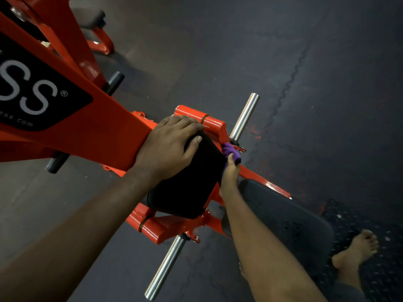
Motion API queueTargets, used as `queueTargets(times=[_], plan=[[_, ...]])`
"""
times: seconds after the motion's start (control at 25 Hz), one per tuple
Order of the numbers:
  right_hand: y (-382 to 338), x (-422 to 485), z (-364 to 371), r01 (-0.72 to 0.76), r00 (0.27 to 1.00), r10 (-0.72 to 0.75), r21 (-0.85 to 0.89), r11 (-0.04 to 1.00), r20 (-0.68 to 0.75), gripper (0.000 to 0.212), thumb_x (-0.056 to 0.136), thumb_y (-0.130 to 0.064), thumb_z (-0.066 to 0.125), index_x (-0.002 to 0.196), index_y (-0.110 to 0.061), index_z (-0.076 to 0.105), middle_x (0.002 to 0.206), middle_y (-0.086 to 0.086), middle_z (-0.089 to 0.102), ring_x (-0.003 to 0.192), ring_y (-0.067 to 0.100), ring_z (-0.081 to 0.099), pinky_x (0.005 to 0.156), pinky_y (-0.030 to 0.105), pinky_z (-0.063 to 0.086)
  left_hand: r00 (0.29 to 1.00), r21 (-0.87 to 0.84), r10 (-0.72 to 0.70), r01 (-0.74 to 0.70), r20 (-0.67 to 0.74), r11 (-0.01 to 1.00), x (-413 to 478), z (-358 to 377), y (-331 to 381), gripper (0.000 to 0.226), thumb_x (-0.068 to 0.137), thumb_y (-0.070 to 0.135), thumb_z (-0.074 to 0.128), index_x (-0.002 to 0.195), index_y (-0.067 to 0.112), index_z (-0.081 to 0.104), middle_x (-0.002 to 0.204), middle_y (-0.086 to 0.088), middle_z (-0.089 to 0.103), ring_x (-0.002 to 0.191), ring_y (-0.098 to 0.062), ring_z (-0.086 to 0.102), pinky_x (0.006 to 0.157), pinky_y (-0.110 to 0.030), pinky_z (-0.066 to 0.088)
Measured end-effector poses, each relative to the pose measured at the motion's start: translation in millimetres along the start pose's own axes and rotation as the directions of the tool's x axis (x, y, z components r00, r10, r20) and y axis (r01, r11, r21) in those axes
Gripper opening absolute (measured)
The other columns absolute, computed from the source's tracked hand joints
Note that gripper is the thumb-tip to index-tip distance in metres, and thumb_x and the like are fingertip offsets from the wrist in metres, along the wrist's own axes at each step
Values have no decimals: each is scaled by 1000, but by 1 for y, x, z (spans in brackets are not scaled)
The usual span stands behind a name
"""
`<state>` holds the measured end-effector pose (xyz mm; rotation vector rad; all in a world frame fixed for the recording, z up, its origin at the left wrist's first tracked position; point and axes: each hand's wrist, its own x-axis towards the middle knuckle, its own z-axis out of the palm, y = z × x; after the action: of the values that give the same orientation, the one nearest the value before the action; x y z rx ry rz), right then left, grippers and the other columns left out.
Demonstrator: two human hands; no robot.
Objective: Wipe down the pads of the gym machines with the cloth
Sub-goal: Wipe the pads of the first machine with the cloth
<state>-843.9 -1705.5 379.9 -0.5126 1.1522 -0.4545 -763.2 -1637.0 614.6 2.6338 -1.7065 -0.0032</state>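
Cloth (pixel 232 152) in R hand (pixel 229 177) at pad (pixel 187 188) edge, L hand (pixel 168 147) grips top.

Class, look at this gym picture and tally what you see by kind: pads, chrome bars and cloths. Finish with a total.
Pads: 3 (black pad, seat pad, far pad)
Chrome bars: 2 (upper bar, lower bar)
Cloths: 1 (purple cloth)
Total: 6

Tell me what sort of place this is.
Most likely a gym's weight area: an orange machine frame with a black pad, chrome weight pegs sticking out on both sides, and dark interlocking rubber floor tiles. The right hand holds a purple cloth at the pad's edge.
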Motion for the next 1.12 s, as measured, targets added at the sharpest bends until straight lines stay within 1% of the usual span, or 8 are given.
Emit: queueTargets(times=[0.12, 0.2, 0.32, 0.52, 0.68, 0.76, 0.96, 1.12], plan=[[47, -20, -4, -12, 1000, 13, 28, 1000, -22, 49, 95, -45, 61, 133, -14, 61, 105, 2, 74, 97, 14, 72, 93, 37, 57, 1000, 4, 5, -5, -9, 1000, 0, 0, 1, 38, 102, 37, 43, 133, 24, 59, 136, 7, 59, 134, -15, 45, 119, -37, 27], [68, -47, -6, -58, 998, 59, 25, 998, -33, 36, 98, -39, 62, 127, -19, 58, 123, 11, 68, 115, 28, 64, 105, 43, 48, 1000, 11, 9, -9, -9, 1000, 0, 0, 1, 38, 102, 38, 42, 133, 24, 59, 136, 7, 59, 135, -14, 45, 120, -37, 26], [63, -42, -1, -136, 987, 145, 117, 984, -68, 19, 104, -29, 53, 121, -22, 57, 121, 6, 65, 109, 22, 62, 96, 33, 46, 1000, 2, 15, -15, -11, 1000, 0, 1, 0, 38, 102, 37, 42, 134, 24, 59, 136, 8, 59, 136, -13, 44, 120, -37, 26], [84, 1, -4, -256, 963, 264, 118, 959, -55, 72, 80, -77, 60, 130, -26, 63, 121, 3, 71, 111, 27, 66, 104, 46, 50, 1000, 1, 16, -16, -25, 1000, 0, 2, 0, 36, 103, 37, 43, 134, 24, 59, 136, 9, 59, 135, -11, 44, 118, -36, 29], [112, -43, -19, -356, 930, 366, 151, 922, -41, 52, 90, -69, 55, 125, -32, 60, 114, 1, 69, 107, 26, 64, 98, 44, 50, 999, 3, 21, -21, -33, 1000, 0, 4, -1, 35, 103, 36, 43, 132, 25, 60, 134, 9, 60, 133, -12, 46, 118, -38, 30], [136, -61, -27, -409, 910, 414, 160, 899, -2, 64, 84, -76, 57, 131, -33, 60, 119, 5, 72, 108, 31, 68, 99, 52, 53, 999, 5, 26, -26, -43, 1000, 1, 5, -1, 34, 103, 36, 43, 130, 25, 61, 132, 9, 61, 131, -13, 48, 118, -38, 30], [98, -71, -19, -309, 950, 312, 101, 946, -12, 43, 95, -58, 55, 121, -25, 65, 117, 8, 72, 105, 27, 68, 92, 44, 55, 995, -30, 3, -6, -97, 1000, 0, 5, -1, 34, 102, 32, 42, 125, 20, 64, 127, 3, 64, 123, -19, 54, 115, -37, 33], [37, -38, 0, -94, 995, 94, -23, 995, 14, 60, 80, -79, 59, 108, -28, 70, 106, 1, 74, 101, 24, 70, 99, 48, 54, 975, -139, -97, 70, -201, 988, -6, -1, 5, 30, 99, 20, 42, 117, 10, 64, 111, -10, 67, 106, -30, 60, 91, -43, 49]])
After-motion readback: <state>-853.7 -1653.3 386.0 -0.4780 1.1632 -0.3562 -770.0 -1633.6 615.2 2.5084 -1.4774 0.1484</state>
